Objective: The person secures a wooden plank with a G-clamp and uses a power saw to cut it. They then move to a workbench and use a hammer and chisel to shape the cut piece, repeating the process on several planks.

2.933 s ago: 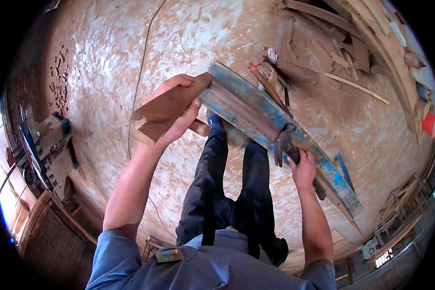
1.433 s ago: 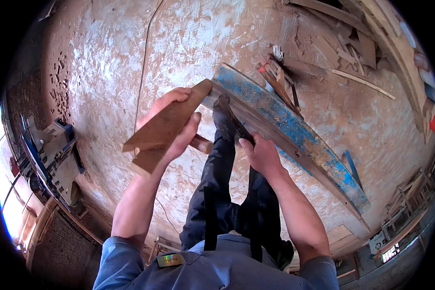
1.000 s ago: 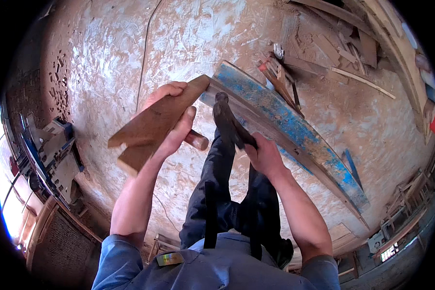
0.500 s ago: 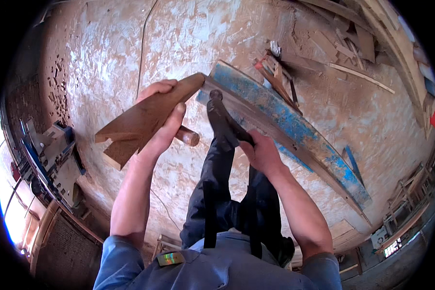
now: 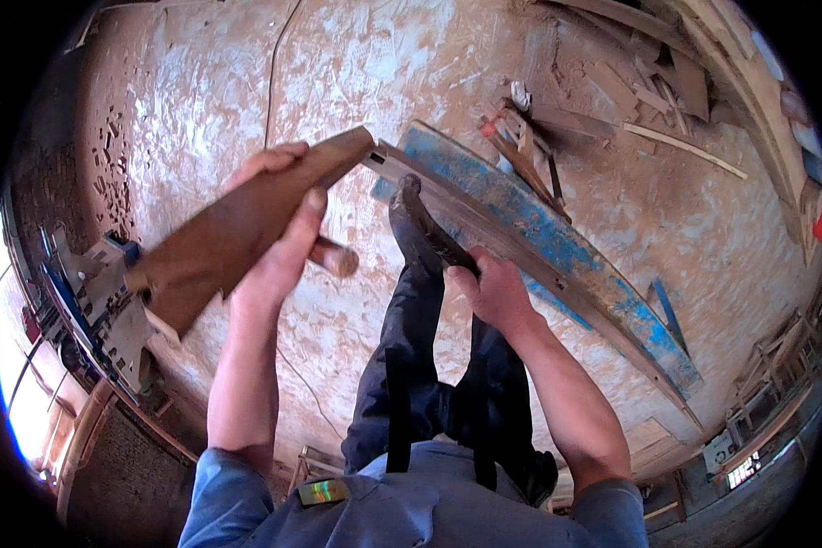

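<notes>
My left hand (image 5: 283, 251) is wrapped round a broad brown wooden piece (image 5: 233, 228), notched at its near-left end and narrowing toward the far right. Under that hand pokes a round wooden handle (image 5: 336, 258), its other end hidden. In my right hand (image 5: 498, 290) is a dark hatchet-shaped tool (image 5: 413, 215), held by the handle with its head above my thigh. A long wooden bar (image 5: 521, 256) lies along a worn blue-painted beam (image 5: 557, 237). A dark slot shows in the bar's far end, beside the narrow end of the brown piece; a small gap parts them.
Beyond the beam stands a wooden tool (image 5: 525, 164) with a red part. Wood offcuts (image 5: 630, 100) lie at the far right. A machine (image 5: 91, 301) stands at the left, and a cable (image 5: 274, 82) crosses the blotchy floor (image 5: 201, 100).
The brown piece has swung left and nearer with my left hand, away from the bar's end, whose slot now shows. The dark tool has turned slightly in my right hand.
</notes>
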### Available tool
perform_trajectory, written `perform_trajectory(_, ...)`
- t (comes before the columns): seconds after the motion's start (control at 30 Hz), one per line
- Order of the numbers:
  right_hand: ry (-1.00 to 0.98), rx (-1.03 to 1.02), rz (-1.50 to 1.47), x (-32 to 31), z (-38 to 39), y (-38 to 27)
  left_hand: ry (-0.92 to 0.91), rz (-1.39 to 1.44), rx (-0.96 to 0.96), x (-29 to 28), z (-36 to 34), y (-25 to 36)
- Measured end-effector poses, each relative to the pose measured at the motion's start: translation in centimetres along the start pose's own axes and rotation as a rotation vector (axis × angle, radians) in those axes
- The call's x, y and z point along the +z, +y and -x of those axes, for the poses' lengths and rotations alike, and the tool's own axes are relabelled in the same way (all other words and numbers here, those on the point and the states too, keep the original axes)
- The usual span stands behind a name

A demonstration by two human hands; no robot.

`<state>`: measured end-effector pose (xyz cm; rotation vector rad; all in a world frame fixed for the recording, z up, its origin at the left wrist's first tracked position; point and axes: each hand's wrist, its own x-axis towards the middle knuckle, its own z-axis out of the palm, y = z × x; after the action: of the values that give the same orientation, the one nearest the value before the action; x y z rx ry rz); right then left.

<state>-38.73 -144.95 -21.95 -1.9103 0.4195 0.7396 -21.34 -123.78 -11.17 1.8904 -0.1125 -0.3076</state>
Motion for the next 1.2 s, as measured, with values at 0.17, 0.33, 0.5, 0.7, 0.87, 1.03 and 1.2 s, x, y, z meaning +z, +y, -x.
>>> perform_trajectory(0.17,-0.007,0.015,0.009,-0.9,0.9,0.7,0.083,0.024,0.004,-2.2,-0.3,1.5)
perform_trajectory(0.33,0.122,0.07,0.146,-2.7,2.7,2.8,0.069,-0.063,0.051,-3.4,-0.1,2.2)
perform_trajectory(0.5,0.22,0.106,0.274,-5.9,6.3,6.0,0.267,-0.014,-0.068,-5.8,1.9,4.4)
perform_trajectory(0.7,0.261,0.148,0.316,-9.9,10.8,7.0,0.754,0.572,-0.177,-11.3,7.5,6.6)
perform_trajectory(0.87,0.346,0.033,0.254,-11.9,12.1,3.0,0.851,1.015,-0.264,-16.4,15.1,6.0)
perform_trajectory(1.03,0.361,-0.064,0.322,-12.3,10.0,-2.2,0.934,1.379,-0.276,-20.7,19.8,3.4)
perform_trajectory(1.2,0.271,-0.209,0.109,-8.9,9.4,-9.1,1.069,1.495,-0.266,-28.1,21.5,-0.3)
